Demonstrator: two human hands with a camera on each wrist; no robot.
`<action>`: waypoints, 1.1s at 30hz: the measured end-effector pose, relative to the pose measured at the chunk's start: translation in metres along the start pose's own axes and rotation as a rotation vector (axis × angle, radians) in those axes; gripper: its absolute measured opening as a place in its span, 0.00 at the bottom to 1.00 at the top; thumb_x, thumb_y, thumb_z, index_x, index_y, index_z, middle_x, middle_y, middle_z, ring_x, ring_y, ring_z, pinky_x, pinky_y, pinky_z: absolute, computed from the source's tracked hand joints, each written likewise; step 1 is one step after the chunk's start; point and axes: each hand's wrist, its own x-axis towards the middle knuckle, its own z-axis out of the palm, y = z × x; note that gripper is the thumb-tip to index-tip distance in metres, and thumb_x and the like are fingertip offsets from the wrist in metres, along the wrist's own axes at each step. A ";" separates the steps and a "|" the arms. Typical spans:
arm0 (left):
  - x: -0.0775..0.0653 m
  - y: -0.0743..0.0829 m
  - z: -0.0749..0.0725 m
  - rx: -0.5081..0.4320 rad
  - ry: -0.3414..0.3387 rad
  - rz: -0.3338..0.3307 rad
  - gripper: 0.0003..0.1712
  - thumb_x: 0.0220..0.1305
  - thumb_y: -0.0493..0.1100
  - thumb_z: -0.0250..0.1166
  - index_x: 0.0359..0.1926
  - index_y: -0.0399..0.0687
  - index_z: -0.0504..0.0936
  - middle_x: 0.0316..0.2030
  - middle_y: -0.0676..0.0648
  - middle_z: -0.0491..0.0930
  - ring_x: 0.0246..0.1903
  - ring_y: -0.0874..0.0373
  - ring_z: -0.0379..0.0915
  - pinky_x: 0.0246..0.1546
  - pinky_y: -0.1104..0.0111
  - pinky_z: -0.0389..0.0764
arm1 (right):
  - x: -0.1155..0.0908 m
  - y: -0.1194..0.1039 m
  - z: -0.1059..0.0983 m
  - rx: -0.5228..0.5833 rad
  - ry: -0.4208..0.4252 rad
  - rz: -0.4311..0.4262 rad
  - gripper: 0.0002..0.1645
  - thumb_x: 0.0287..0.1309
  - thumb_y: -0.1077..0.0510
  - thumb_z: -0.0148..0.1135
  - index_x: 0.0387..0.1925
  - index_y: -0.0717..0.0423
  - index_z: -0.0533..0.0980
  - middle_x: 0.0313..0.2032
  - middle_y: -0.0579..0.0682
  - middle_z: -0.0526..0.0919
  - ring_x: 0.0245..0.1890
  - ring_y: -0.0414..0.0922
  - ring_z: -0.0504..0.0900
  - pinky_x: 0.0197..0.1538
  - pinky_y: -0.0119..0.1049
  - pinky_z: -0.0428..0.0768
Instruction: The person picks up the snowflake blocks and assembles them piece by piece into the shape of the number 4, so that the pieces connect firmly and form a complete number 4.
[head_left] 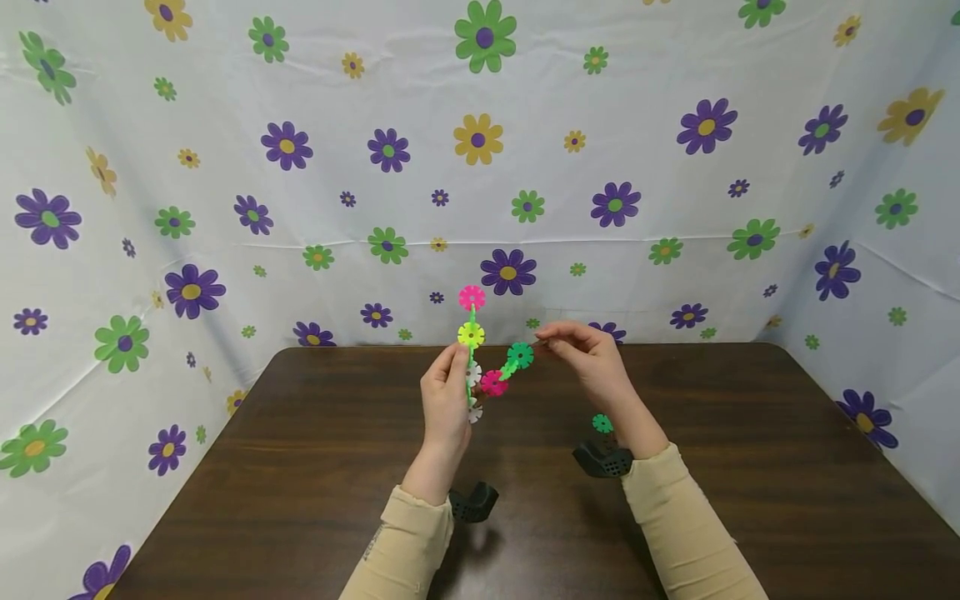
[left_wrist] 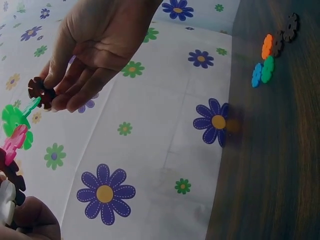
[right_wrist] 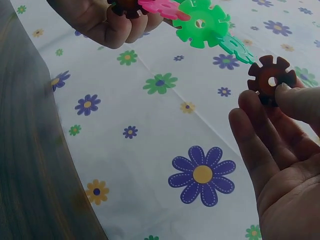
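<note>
My left hand [head_left: 446, 408] grips a chain of notched plastic discs, its thumb against the upright part. A pink disc [head_left: 467, 296] tops that part, above a yellow disc [head_left: 477, 337] and a white disc [head_left: 475, 373]. From it a branch slants up to the right, with a deeper pink disc [head_left: 491, 385], a light green disc [right_wrist: 190, 25] and a teal disc [right_wrist: 235, 47]. Between thumb and fingers, my right hand [head_left: 592, 362] pinches a brown disc [right_wrist: 260, 80], whose edge meets the teal disc at the branch's end.
Several loose discs lie on the dark wooden table [head_left: 315, 467], among them an orange disc [left_wrist: 267, 46], a blue disc [left_wrist: 256, 75] and a green disc [left_wrist: 268, 69]. A black wrist mount [head_left: 602, 460] sits below my right wrist. A flowered cloth [head_left: 420, 92] hangs behind the table.
</note>
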 end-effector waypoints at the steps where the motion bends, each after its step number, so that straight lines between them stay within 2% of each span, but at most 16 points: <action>1: 0.000 0.000 0.000 0.004 0.004 0.006 0.18 0.72 0.43 0.57 0.46 0.29 0.80 0.31 0.49 0.73 0.26 0.63 0.65 0.22 0.76 0.72 | 0.000 -0.001 0.000 0.002 0.000 -0.003 0.10 0.67 0.66 0.56 0.45 0.67 0.80 0.42 0.52 0.84 0.41 0.45 0.84 0.51 0.43 0.79; 5: 0.000 -0.001 0.001 0.012 0.015 0.020 0.17 0.72 0.43 0.57 0.45 0.29 0.81 0.32 0.48 0.75 0.28 0.63 0.65 0.25 0.76 0.71 | -0.001 -0.001 0.000 0.012 -0.001 -0.012 0.09 0.66 0.67 0.56 0.44 0.64 0.81 0.42 0.52 0.84 0.41 0.47 0.84 0.50 0.43 0.80; 8: 0.000 0.000 0.001 0.004 -0.001 0.014 0.18 0.72 0.43 0.56 0.45 0.29 0.81 0.32 0.47 0.74 0.26 0.63 0.65 0.24 0.76 0.71 | -0.001 0.000 0.001 0.010 0.000 -0.023 0.09 0.66 0.68 0.56 0.44 0.65 0.81 0.41 0.51 0.84 0.41 0.50 0.84 0.50 0.45 0.79; 14: 0.000 -0.002 0.001 -0.006 -0.005 0.007 0.18 0.72 0.43 0.57 0.46 0.29 0.81 0.33 0.49 0.75 0.28 0.63 0.65 0.26 0.76 0.72 | 0.000 0.001 0.001 0.013 0.020 -0.040 0.09 0.66 0.69 0.54 0.43 0.66 0.80 0.42 0.53 0.84 0.41 0.48 0.84 0.49 0.43 0.80; 18: 0.000 -0.002 0.002 -0.002 -0.005 0.007 0.17 0.72 0.43 0.57 0.46 0.29 0.81 0.34 0.50 0.76 0.31 0.62 0.66 0.29 0.75 0.72 | 0.000 0.000 0.002 0.008 0.015 -0.038 0.10 0.66 0.69 0.54 0.43 0.64 0.81 0.43 0.52 0.83 0.42 0.52 0.84 0.49 0.42 0.80; 25: 0.000 0.000 0.002 0.000 -0.026 -0.016 0.18 0.72 0.44 0.57 0.47 0.30 0.81 0.32 0.48 0.74 0.25 0.63 0.65 0.22 0.76 0.72 | -0.001 0.000 0.000 -0.054 -0.016 -0.043 0.09 0.66 0.68 0.55 0.43 0.69 0.79 0.44 0.50 0.83 0.44 0.53 0.82 0.50 0.39 0.80; 28: -0.001 0.002 0.002 -0.003 -0.040 -0.036 0.18 0.72 0.45 0.57 0.48 0.31 0.81 0.31 0.49 0.73 0.22 0.64 0.66 0.20 0.75 0.74 | -0.001 0.001 -0.001 -0.099 -0.033 -0.073 0.09 0.66 0.68 0.55 0.42 0.70 0.78 0.44 0.49 0.83 0.44 0.51 0.81 0.50 0.37 0.80; 33: 0.000 0.002 0.001 0.007 -0.023 -0.038 0.19 0.72 0.45 0.57 0.48 0.31 0.81 0.29 0.49 0.72 0.23 0.63 0.66 0.21 0.76 0.74 | 0.000 0.004 0.003 -0.165 -0.029 -0.174 0.10 0.64 0.71 0.55 0.41 0.63 0.81 0.41 0.53 0.83 0.40 0.50 0.82 0.45 0.35 0.81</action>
